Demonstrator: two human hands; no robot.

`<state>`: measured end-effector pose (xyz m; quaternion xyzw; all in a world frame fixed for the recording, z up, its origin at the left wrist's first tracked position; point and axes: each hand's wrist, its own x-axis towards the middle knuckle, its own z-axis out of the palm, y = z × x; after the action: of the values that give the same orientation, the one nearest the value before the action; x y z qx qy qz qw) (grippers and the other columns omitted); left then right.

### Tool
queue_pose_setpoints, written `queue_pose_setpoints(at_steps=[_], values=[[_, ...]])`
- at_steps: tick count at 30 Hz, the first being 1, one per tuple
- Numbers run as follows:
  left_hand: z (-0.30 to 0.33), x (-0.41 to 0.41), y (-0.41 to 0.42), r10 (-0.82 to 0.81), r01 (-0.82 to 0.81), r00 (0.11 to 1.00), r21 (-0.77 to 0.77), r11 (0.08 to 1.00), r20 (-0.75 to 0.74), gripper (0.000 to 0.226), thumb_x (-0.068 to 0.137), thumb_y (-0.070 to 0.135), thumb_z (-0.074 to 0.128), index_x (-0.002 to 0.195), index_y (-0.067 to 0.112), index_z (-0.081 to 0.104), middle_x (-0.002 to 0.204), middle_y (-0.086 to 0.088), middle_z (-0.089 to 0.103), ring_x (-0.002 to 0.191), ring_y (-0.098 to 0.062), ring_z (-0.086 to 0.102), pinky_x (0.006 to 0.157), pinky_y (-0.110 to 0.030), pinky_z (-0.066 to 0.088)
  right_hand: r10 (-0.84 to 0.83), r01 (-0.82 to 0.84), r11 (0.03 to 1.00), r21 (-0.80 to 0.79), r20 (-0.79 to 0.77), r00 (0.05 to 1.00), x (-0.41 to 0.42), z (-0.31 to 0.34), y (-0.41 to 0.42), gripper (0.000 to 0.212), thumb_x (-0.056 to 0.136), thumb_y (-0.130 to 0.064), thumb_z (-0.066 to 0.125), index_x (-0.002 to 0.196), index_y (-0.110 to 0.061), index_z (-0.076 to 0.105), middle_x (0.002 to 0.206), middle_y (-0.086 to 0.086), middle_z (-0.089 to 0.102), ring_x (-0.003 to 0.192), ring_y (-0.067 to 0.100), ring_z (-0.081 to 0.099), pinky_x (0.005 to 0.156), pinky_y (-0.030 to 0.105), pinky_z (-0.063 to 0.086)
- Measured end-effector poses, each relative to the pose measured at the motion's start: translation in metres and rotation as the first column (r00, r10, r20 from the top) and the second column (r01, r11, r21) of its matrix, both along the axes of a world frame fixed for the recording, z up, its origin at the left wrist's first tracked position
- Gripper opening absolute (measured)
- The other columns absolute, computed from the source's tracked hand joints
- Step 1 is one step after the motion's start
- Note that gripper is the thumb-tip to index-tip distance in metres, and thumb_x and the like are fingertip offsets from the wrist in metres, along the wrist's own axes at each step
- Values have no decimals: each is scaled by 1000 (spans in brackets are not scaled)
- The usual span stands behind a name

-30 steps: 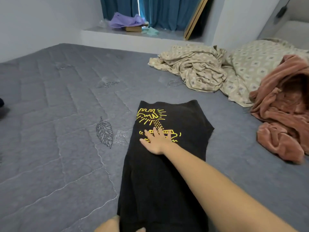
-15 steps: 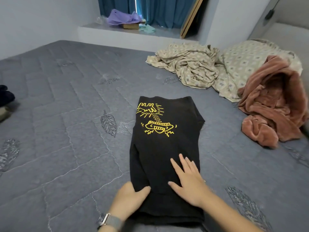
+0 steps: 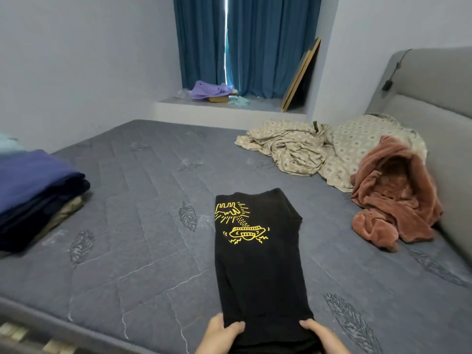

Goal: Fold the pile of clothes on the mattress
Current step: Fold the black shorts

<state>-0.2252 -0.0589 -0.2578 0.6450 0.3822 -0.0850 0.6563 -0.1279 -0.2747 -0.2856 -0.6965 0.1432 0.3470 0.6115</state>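
Observation:
A black T-shirt point(image 3: 258, 267) with a yellow line drawing lies folded into a long strip on the grey mattress point(image 3: 143, 226). My left hand point(image 3: 221, 333) grips its near left corner, thumb on top of the cloth. My right hand point(image 3: 320, 334) grips the near right corner the same way. A crumpled rust-pink garment point(image 3: 393, 198) lies at the right by the headboard. A stack of folded dark blue clothes point(image 3: 33, 190) sits at the mattress's left edge.
A rumpled beige patterned sheet point(image 3: 293, 146) and a matching pillow point(image 3: 362, 141) lie at the far right. The grey headboard point(image 3: 434, 103) runs along the right. A window ledge point(image 3: 229, 103) with a purple cloth lies beyond the mattress, under blue curtains.
Both hands slid back to the shirt's near edge; the right hand went from flat on the cloth to gripping a corner. The view pulled back, showing the folded stack at left.

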Motion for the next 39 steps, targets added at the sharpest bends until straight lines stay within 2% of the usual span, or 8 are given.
queue_pose_setpoints(at_steps=[6, 10, 14, 20, 24, 27, 31, 39], values=[[-77, -28, -20, 272, -271, 962, -113, 956, -13, 97, 4, 41, 95, 84, -5, 70, 91, -21, 71, 85, -28, 68, 89, -34, 47, -214, 234, 972, -37, 279, 936, -42, 42, -29, 42, 71, 21, 69, 107, 5, 54, 77, 11, 64, 57, 15, 55, 50, 19, 42], [13, -58, -69, 337, -337, 941, -122, 934, -16, 66, 64, -4, 82, 116, 8, 42, 119, -12, 48, 93, -30, 55, 86, -39, 46, -144, 125, 988, 90, 257, 955, -58, 47, -57, 32, 83, 5, 66, 108, -14, 61, 106, 14, 65, 64, 23, 61, 58, 31, 49], [37, -70, -82, 222, -204, 971, -174, 963, 89, 20, 90, 9, 60, 98, 25, 52, 107, -10, 55, 73, -32, 62, 46, -30, 50, -84, 51, 989, 137, 245, 966, -75, 54, -66, 23, 88, -10, 64, 104, -26, 61, 105, 15, 63, 45, 24, 53, 44, 28, 48], [68, -96, -90, 27, -16, 987, -67, 998, 156, 16, 91, 20, 60, 79, 18, 49, 74, -5, 58, 56, -23, 63, 45, -23, 41, -4, -66, 985, 161, 400, 916, -99, 83, -88, 7, 88, -26, 68, 95, -26, 65, 102, 0, 63, 62, 16, 62, 56, 28, 54], [108, -115, -81, -145, 171, 959, -87, 981, 244, 45, 61, 39, 81, 91, 14, 57, 73, -2, 63, 67, -22, 63, 52, -26, 47, 84, -176, 980, 97, 600, 796, -96, 114, -108, 57, 52, -69, 80, 84, -23, 70, 87, -13, 68, 84, 4, 60, 77, 11, 45], [141, -125, -66, -361, 391, 890, -60, 918, 278, 85, 41, 50, 92, 112, 14, 60, 89, -6, 67, 68, -21, 63, 56, -27, 50, 83, -246, 956, 158, 659, 747, -89, 145, -115, 75, 53, -67, 80, 92, -5, 66, 84, -1, 68, 71, -1, 63, 67, 9, 47], [168, -113, -53, -504, 500, 791, 108, 859, 346, 84, 46, 49, 92, 116, 14, 62, 101, -9, 69, 69, -13, 64, 59, -22, 51, 128, -318, 933, 169, 672, 730, -72, 179, -109, 89, 47, -78, 74, 98, -5, 69, 86, 6, 74, 71, 16, 71, 65, 16, 52], [164, -23, -15, -211, 259, 908, -91, 961, 361, 102, 23, 58, 92, 108, 10, 65, 107, -6, 73, 96, -24, 71, 64, -20, 56, 217, -300, 951, 69, 540, 813, 21, 194, -47, 71, 71, -71, 64, 108, -11, 69, 96, 10, 75, 88, 35, 68, 93, 43, 48]])
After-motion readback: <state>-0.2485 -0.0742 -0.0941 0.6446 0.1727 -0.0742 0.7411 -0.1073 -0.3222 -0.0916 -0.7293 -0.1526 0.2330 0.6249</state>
